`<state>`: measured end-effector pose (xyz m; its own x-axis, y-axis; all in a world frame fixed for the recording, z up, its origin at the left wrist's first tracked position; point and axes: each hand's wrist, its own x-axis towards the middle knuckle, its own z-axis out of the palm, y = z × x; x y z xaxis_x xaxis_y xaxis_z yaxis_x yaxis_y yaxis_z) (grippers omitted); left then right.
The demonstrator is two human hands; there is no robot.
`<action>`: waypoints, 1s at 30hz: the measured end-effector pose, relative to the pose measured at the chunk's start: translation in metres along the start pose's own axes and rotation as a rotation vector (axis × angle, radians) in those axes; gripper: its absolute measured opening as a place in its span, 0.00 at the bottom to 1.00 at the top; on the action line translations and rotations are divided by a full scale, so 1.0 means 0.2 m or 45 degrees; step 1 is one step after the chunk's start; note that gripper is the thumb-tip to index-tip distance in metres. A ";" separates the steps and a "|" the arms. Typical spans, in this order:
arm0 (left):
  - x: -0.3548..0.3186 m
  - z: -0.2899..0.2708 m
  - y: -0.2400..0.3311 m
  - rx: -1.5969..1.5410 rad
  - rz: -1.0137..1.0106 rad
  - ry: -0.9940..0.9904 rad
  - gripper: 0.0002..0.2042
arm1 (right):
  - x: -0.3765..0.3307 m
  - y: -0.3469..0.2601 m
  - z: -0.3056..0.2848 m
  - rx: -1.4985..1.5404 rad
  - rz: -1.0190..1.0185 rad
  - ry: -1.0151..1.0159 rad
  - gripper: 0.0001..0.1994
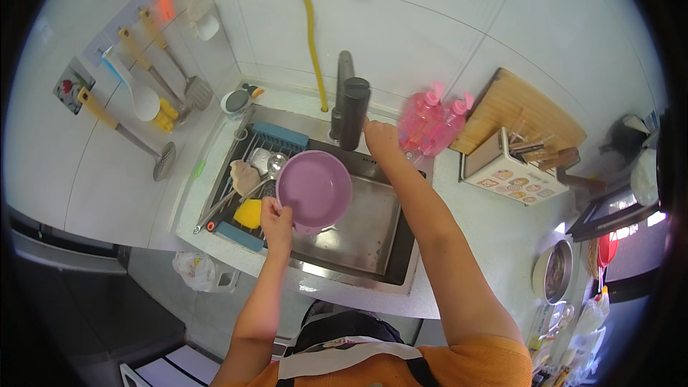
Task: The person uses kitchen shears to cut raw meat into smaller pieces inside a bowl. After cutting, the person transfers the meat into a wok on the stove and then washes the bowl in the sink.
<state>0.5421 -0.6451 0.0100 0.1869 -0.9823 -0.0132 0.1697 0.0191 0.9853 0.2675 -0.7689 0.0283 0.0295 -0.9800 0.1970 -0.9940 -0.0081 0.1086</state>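
Note:
My left hand (pixel 276 223) grips the near-left rim of a purple plastic basin (pixel 319 190), thumb at the edge. The basin is held over the left part of the sink (pixel 358 222), and nothing shows inside it. My right hand (pixel 383 137) is closed at the right side of the dark grey faucet (pixel 354 115), where its handle would be; the fingers partly hide what they grip. The faucet's head hangs just beyond the basin's far rim. No water stream is visible.
Left of the basin, a drying rack (pixel 261 136) holds a ladle (pixel 276 165), a yellow sponge (pixel 249 213) and a pale cloth (pixel 244 176). Pink pump bottles (pixel 432 122), a cutting board (pixel 519 111) and a knife holder (pixel 512 172) stand right. Utensils (pixel 165 161) hang on the left wall.

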 end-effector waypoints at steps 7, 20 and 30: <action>0.06 0.03 0.00 -0.051 -0.066 -0.019 0.10 | 0.15 0.03 0.25 -0.077 0.121 -0.095 0.16; 0.13 0.13 -0.05 -0.079 -0.141 -0.070 0.10 | 0.01 -0.05 0.11 -0.126 0.074 -0.210 0.19; 0.11 0.12 -0.07 -0.080 -0.170 -0.098 0.10 | 0.17 0.08 0.07 -0.223 0.072 -0.237 0.21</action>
<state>0.5208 -0.6723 0.0007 0.0844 -0.9882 -0.1282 0.2491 -0.1036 0.9629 0.2521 -0.8061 0.0232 -0.0615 -0.9977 0.0267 -0.9597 0.0665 0.2731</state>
